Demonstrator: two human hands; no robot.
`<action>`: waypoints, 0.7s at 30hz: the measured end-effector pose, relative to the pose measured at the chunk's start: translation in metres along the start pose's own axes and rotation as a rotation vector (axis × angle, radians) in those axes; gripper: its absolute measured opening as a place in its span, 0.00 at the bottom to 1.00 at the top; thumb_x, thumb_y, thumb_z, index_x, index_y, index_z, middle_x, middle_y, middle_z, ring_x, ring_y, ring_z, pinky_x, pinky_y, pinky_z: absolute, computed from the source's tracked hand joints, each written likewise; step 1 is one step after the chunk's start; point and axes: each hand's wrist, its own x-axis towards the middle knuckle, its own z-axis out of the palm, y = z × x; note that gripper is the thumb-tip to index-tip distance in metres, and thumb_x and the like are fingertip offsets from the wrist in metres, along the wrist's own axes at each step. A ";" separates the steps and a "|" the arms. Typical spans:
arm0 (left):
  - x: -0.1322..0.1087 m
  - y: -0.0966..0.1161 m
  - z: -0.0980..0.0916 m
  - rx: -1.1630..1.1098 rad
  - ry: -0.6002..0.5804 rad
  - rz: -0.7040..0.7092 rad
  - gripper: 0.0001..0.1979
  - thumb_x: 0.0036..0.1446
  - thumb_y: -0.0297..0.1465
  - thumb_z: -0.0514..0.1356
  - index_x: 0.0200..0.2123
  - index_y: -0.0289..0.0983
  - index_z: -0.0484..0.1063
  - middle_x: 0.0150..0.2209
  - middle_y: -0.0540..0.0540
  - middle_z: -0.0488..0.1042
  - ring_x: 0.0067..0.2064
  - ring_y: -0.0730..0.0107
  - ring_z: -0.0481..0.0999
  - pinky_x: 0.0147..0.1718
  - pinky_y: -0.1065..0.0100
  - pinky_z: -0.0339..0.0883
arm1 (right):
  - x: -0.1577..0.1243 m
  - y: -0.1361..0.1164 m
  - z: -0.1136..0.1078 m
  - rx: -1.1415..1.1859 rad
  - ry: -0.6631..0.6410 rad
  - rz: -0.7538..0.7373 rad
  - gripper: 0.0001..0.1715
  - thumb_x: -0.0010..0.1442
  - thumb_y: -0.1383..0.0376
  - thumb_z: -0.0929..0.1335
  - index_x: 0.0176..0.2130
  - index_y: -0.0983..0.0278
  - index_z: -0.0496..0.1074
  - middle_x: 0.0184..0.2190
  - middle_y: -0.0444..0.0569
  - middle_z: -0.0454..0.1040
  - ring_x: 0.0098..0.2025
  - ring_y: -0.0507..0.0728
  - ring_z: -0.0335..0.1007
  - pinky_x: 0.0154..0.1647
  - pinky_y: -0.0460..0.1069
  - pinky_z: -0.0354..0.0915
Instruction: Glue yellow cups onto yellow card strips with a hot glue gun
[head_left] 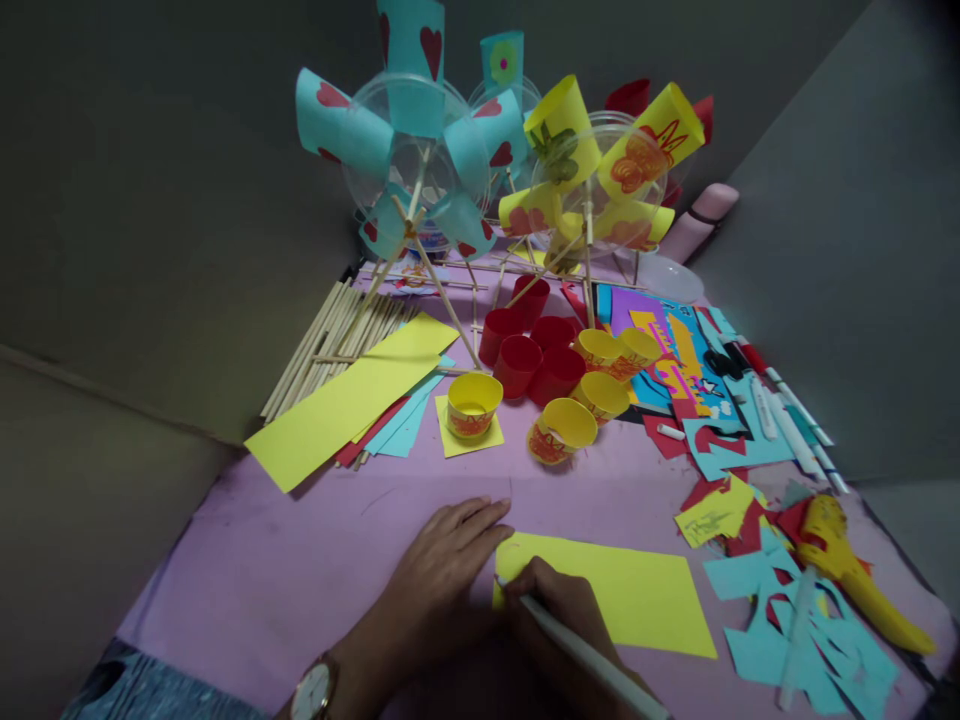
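Note:
A yellow paper strip [630,595] lies on the pink table [300,560] right in front of me. My left hand [442,570] rests flat beside the strip's left end, fingers stretched out, fingertips at its corner; a watch sits on that wrist. My right hand [559,610] is closed around a white marker [592,660], whose tip touches the strip's left end, where a red line shows.
Yellow paper cups [474,403] and red paper cups [536,360] cluster mid-table. Paper-and-stick wheels [420,150] stand at the back. Wooden sticks [330,345] and yellow sheets [345,400] lie left. Paper scraps, markers [787,415] and a yellow glue gun [855,575] lie right.

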 end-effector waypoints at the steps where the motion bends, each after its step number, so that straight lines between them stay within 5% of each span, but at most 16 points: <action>1: 0.000 0.000 0.000 0.004 0.002 -0.004 0.23 0.51 0.32 0.60 0.52 0.37 0.67 0.59 0.42 0.66 0.59 0.55 0.64 0.56 0.53 0.60 | -0.001 0.000 0.000 0.003 -0.006 0.004 0.08 0.51 0.71 0.62 0.25 0.60 0.67 0.20 0.43 0.76 0.21 0.52 0.72 0.24 0.43 0.62; 13: -0.001 -0.001 0.000 0.009 -0.037 -0.006 0.28 0.51 0.42 0.64 0.53 0.38 0.66 0.60 0.42 0.65 0.59 0.54 0.64 0.56 0.54 0.60 | -0.010 -0.004 -0.006 0.035 -0.019 0.136 0.08 0.49 0.67 0.62 0.21 0.61 0.67 0.16 0.44 0.74 0.19 0.54 0.68 0.21 0.45 0.58; 21: 0.000 -0.002 -0.002 -0.007 -0.114 -0.031 0.35 0.42 0.38 0.70 0.55 0.38 0.65 0.61 0.40 0.63 0.60 0.52 0.62 0.56 0.51 0.59 | -0.015 0.002 -0.006 0.118 0.012 0.207 0.07 0.49 0.65 0.62 0.20 0.59 0.61 0.15 0.40 0.66 0.18 0.51 0.60 0.21 0.45 0.53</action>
